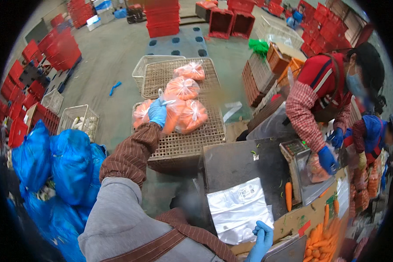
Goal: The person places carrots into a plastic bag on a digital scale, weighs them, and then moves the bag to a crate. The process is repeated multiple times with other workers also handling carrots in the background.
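Note:
My left hand (158, 112), in a light blue glove, grips the knotted neck of a clear plastic bag of carrots (173, 114) over an upturned crate (196, 139). Several other tied bags of carrots (183, 87) lie around it. My right hand (263, 234), also gloved, is at the bottom edge with its fingers bent, near a stack of clear plastic bags (237, 209); nothing shows in it. The stack lies on a dark table (239, 163). One loose carrot (288, 196) lies by a weighing scale (294, 147), and a pile of carrots (321, 244) is at the lower right.
A co-worker (324, 82) in blue gloves handles a bag of carrots (316, 167) on the scale; another person (370, 134) stands beyond. Full blue plastic bags (72, 163) are heaped at left, near a crate of white vegetables (80, 121). Red crates (162, 16) stand stacked behind.

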`<control>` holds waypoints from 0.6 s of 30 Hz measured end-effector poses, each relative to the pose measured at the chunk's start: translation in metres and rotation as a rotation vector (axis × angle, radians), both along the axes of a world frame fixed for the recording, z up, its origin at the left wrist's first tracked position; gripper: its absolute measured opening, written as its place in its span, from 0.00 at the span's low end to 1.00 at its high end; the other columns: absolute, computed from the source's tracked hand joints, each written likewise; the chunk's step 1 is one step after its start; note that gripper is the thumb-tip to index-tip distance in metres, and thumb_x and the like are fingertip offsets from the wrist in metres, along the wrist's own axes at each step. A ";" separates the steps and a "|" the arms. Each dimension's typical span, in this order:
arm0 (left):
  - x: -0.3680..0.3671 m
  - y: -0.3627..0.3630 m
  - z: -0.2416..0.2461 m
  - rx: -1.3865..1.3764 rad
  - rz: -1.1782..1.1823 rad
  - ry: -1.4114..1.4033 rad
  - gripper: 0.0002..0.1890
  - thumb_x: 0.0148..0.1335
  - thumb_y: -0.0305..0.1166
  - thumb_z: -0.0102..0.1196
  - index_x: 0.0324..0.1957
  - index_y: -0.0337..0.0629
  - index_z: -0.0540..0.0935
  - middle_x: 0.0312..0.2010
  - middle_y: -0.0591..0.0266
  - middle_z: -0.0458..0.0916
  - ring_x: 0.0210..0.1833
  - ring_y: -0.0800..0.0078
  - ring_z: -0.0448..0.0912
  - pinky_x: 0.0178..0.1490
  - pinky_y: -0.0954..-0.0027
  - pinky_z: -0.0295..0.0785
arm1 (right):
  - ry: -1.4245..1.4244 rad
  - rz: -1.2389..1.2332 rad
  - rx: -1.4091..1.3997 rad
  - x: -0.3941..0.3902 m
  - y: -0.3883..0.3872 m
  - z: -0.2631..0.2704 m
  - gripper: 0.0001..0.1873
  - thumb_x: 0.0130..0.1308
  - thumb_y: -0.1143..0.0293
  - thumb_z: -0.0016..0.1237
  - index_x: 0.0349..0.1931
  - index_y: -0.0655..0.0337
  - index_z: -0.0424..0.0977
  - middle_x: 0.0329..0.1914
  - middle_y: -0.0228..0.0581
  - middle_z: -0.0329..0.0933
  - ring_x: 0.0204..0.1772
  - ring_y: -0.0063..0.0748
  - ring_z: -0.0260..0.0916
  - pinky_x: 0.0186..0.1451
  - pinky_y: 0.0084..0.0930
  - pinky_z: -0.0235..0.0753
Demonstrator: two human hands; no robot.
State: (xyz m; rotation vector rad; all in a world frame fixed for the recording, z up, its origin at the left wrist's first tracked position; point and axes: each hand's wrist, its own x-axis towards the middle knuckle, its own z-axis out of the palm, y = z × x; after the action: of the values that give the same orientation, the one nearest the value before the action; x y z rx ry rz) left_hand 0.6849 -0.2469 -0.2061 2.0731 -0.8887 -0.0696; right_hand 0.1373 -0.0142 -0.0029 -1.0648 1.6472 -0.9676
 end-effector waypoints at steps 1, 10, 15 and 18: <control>0.012 -0.004 -0.024 0.039 -0.014 -0.052 0.14 0.66 0.38 0.47 0.44 0.41 0.81 0.34 0.42 0.81 0.37 0.44 0.78 0.42 0.52 0.72 | 0.045 0.015 -0.006 0.006 -0.009 -0.010 0.12 0.71 0.72 0.41 0.48 0.66 0.76 0.42 0.37 0.76 0.45 0.26 0.70 0.51 0.26 0.71; -0.018 -0.036 -0.048 0.315 -0.553 -0.204 0.27 0.58 0.31 0.53 0.61 0.35 0.71 0.53 0.41 0.76 0.56 0.49 0.74 0.60 0.59 0.69 | 0.370 -0.112 -0.033 0.007 -0.008 -0.065 0.12 0.67 0.80 0.42 0.47 0.63 0.77 0.43 0.36 0.77 0.47 0.27 0.71 0.53 0.23 0.70; -0.215 0.030 0.067 -0.217 -0.979 0.408 0.21 0.57 0.21 0.53 0.55 0.34 0.74 0.53 0.52 0.77 0.59 0.64 0.73 0.63 0.69 0.66 | 0.625 -0.079 -0.163 -0.008 -0.001 -0.089 0.16 0.61 0.82 0.44 0.50 0.62 0.76 0.50 0.44 0.75 0.53 0.40 0.71 0.58 0.31 0.70; -0.333 0.112 0.095 -0.005 -1.270 0.495 0.16 0.54 0.20 0.59 0.47 0.40 0.81 0.42 0.59 0.78 0.46 0.71 0.77 0.50 0.70 0.73 | 0.714 -0.039 -0.189 -0.019 0.009 -0.105 0.20 0.59 0.82 0.44 0.53 0.62 0.73 0.55 0.48 0.73 0.58 0.46 0.69 0.62 0.36 0.68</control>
State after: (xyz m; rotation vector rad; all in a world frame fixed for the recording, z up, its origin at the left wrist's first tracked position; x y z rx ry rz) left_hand 0.3523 -0.1352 -0.1106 1.0845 -1.6847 -1.1690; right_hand 0.1181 -0.0051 -0.1083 -1.6395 2.1752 -0.8236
